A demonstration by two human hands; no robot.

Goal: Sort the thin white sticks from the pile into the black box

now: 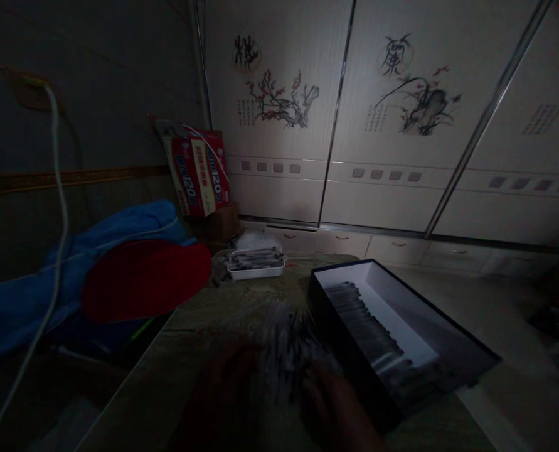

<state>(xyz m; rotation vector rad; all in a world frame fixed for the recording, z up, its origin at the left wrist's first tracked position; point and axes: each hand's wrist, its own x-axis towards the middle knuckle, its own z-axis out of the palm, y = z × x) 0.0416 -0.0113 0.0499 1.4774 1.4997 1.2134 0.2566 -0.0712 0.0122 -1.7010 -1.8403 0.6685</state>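
Both hands, left hand (227,383) and right hand (340,402), blur over a loose pile of dark sticks (288,345) on the table (189,351), beside a black box (401,339); each grip's state cannot be told.

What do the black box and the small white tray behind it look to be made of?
The black box looks like rigid cardboard: thin straight walls, matte black outside, white lining inside. The white tray seems to be thin foam or plastic, judging by its rounded, soft-edged rim; the dim light leaves that open. The small dark pieces by both hands are too blurred to judge.
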